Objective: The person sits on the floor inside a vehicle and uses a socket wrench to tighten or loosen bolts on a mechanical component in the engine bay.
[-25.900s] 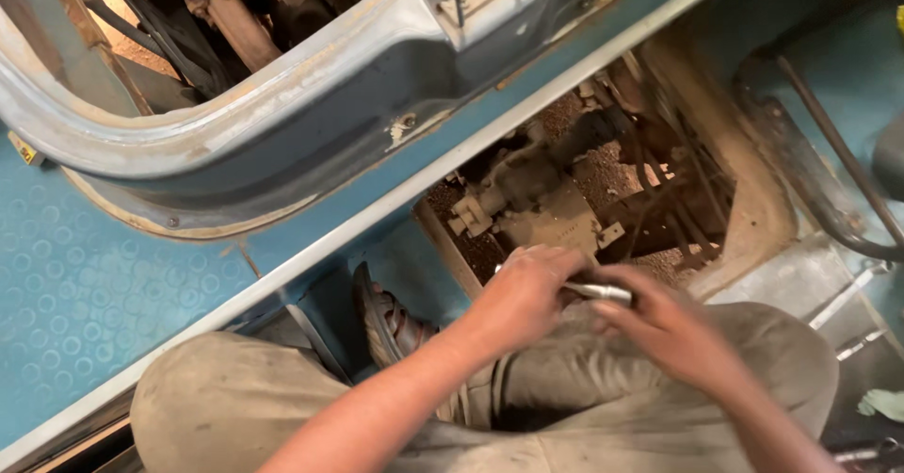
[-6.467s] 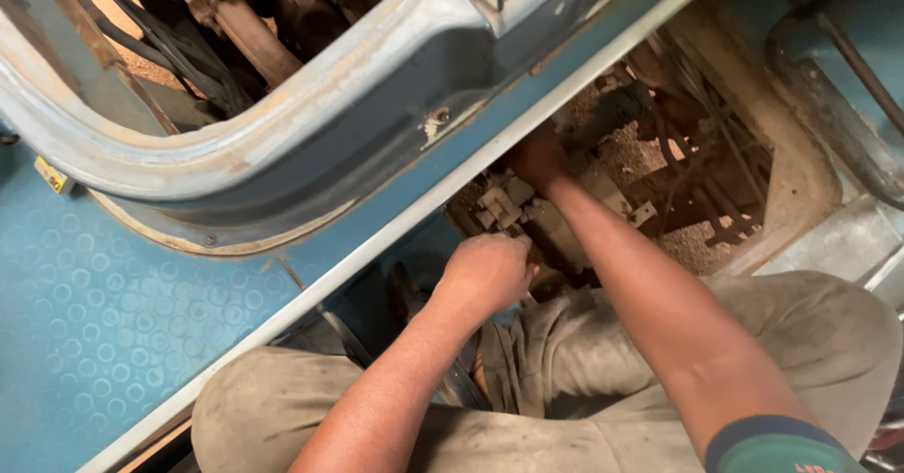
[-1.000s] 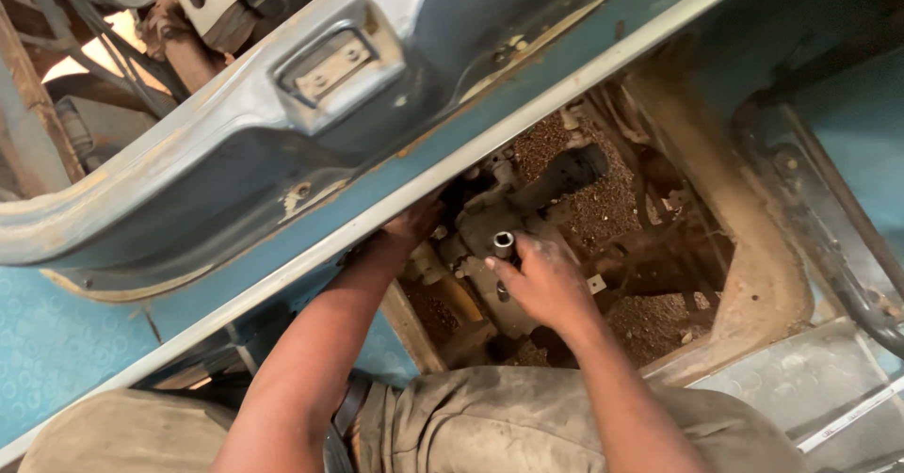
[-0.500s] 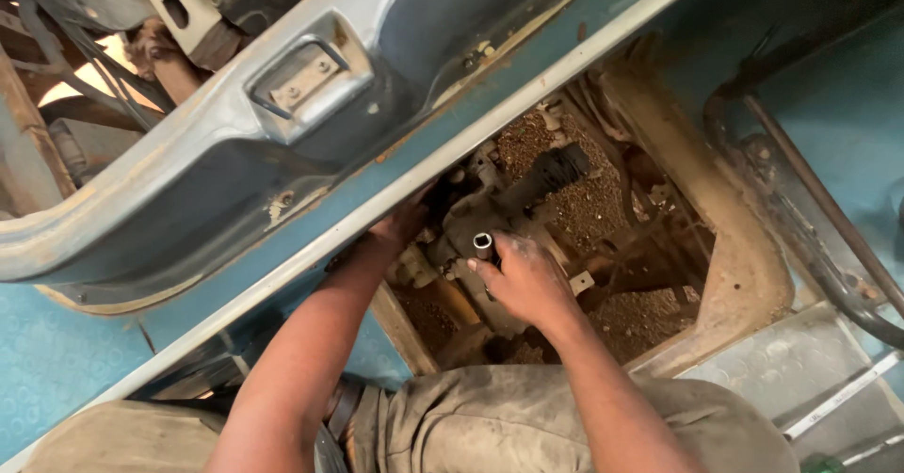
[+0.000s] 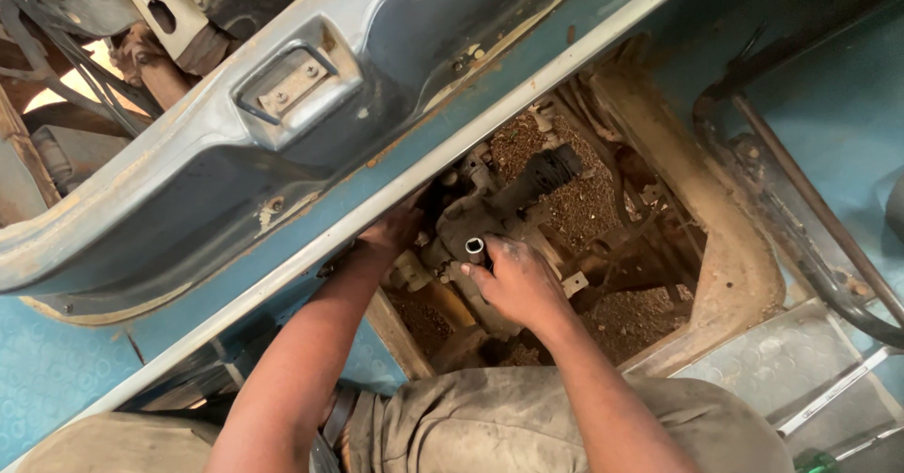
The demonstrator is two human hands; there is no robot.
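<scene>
My right hand grips a metal socket tool, its hollow round end pointing up, over a grimy mechanical assembly inside a floor opening. My left hand reaches under the edge of the pale blue panel and touches the left side of the same assembly; its fingers are mostly hidden. A black ribbed part sticks out of the assembly toward the upper right.
The opening has a rusty, dirt-caked rim. Blue textured floor lies at left. A curved metal rod runs along the right. My dirty trousers fill the bottom. A green-handled tool lies at bottom right.
The view has shifted slightly left. My right hand keeps the socket tool on the assembly and my left hand stays under the panel edge; both hardly moved.
</scene>
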